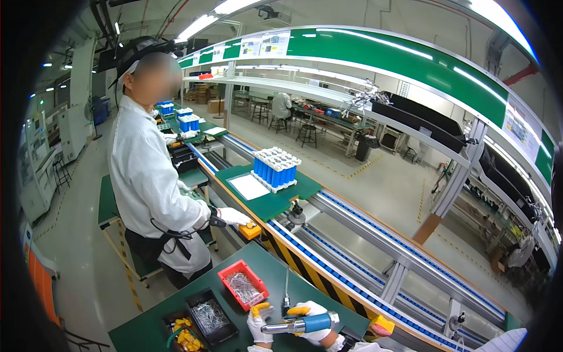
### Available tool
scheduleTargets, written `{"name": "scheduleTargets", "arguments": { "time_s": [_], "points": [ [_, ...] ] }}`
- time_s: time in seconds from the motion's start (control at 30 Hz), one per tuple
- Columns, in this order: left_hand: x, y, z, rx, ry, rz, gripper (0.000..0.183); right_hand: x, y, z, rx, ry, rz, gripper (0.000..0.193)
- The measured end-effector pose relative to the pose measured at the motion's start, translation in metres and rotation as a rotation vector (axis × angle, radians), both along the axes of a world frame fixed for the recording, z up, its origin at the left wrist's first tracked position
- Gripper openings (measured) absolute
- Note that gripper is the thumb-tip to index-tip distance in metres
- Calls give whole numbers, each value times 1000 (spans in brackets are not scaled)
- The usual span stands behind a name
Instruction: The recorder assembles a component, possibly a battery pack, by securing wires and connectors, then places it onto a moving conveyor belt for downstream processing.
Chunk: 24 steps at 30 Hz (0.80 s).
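Over the green bench [143, 330] and below the red bin [255, 301], at lower centre, a blue-silver tool [302, 324] is held by the right hand [315, 307], long axis near-horizontal, nose directed frame-left; any grip by the left hand [258, 324] cannot be determined.

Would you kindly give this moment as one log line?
left hand: nearest red bin | right hand: at blue tool, grip unclear | black bin: holds metal pieces

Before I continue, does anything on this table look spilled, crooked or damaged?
Nothing clearly stands out. The metal pins lie inside the red bin and the black bin beside it, with none visibly scattered on the green table. Fine damage would be too small to tell.
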State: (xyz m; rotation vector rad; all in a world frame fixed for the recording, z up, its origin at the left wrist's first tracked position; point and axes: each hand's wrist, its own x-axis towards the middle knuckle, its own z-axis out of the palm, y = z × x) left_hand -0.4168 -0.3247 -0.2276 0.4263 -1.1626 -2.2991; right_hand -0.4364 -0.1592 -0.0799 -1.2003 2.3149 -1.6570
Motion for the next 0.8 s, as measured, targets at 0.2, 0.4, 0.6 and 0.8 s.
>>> {"name": "scheduleTargets", "arguments": {
  "time_s": [0.2, 0.4, 0.6, 0.8],
  "points": [
    [6, 5, 10, 59, 1, -70, 47, 37, -41, -29, -88, 332, -785, 58],
    [5, 2, 2, 226, 36, -120, 46, 28, -52, -25, 100, 470, -704, 71],
    [5, 1, 8, -68, -56, -71, 51, 4, -49, -1, -168, 77, -712, 32],
    [10, 17, 27, -170, -72, -152, 56, -10, -32, 14, -232, 1, -760, 22]
  ]
}}
